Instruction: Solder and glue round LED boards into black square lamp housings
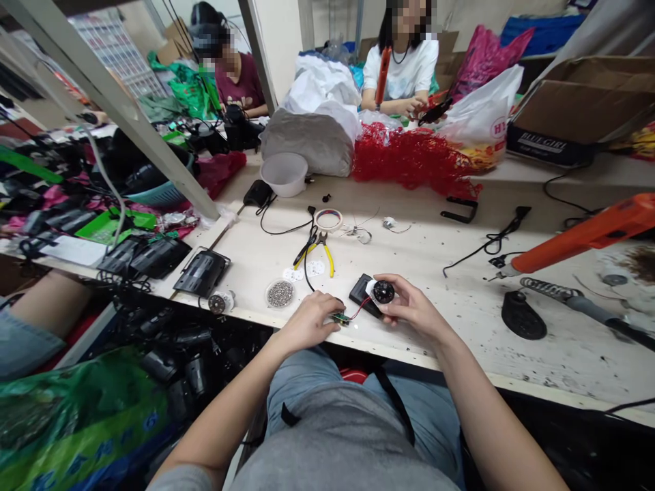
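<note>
Near the table's front edge, my left hand [313, 319] is closed round a small green circuit board [342, 318], with a black cable running up from beside it. My right hand [404, 303] grips a round black part with a white rim [383, 292]. Red wires join this part to the board. Behind the round part lies a black casing [362, 294], partly hidden by it. A dish of small screws [280, 293] sits left of my left hand, and yellow-handled pliers [327, 254] lie beyond.
An orange electric screwdriver [583, 235] and a soldering iron [588, 307] are at the right. A white bowl [284, 174] and red netting [409, 158] stand farther back. Black casings [203, 271] lie at the left. Two people sit across the table.
</note>
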`<state>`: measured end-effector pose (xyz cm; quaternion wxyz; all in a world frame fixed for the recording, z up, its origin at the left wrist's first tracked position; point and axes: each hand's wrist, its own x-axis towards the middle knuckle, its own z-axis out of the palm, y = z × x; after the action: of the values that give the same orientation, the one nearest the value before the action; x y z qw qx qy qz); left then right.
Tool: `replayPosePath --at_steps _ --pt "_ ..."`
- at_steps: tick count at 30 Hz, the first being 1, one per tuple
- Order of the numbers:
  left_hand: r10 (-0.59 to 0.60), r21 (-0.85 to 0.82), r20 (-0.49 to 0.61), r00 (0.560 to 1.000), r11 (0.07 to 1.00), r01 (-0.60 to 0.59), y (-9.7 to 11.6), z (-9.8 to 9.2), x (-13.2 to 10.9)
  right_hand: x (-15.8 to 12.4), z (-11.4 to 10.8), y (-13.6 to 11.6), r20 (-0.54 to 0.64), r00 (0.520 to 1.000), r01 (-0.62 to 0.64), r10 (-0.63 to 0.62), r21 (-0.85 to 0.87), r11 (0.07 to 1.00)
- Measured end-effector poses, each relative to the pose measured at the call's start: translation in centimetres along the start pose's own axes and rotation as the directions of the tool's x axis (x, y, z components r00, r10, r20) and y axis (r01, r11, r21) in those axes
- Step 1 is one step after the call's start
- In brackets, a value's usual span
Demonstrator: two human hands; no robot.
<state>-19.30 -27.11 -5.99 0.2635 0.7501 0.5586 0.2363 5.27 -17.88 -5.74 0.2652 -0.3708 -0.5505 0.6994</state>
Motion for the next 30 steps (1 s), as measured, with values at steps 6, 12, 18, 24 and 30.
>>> replayPosePath --at_steps 6,12,18,24,30 --pt "0.086 -0.009 -0.193 0.977 0.996 -0.089 -0.2 1.0 -0.6 -0.5 0.2 0.2 0.015 1.0 -0.009 0.01 -0.065 0.998" --pt "0.073 0.033 -0.581 0.811 0.997 -0.067 -0.2 2.7 -1.8 -0.7 0.5 0.3 0.045 0.999 -0.018 0.026 -0.176 0.984" --pt "-0.005 -0.048 -0.645 0.765 0.998 -0.034 -0.5 3.9 -1.9 -2.0 1.8 0.1 -0.103 0.963 0.174 -0.248 -0.466 0.868" --pt "0.034 -0.021 -0.639 0.768 0.998 -0.062 -0.8 4.3 -2.1 -5.2 6.8 0.4 -0.205 0.833 0.309 -0.514 -0.598 0.739" --pt "0.064 0.003 -0.66 0.749 0.997 -0.082 -0.5 4.5 -2.0 -3.7 9.3 3.1 -0.16 0.915 0.25 -0.371 -0.498 0.83"
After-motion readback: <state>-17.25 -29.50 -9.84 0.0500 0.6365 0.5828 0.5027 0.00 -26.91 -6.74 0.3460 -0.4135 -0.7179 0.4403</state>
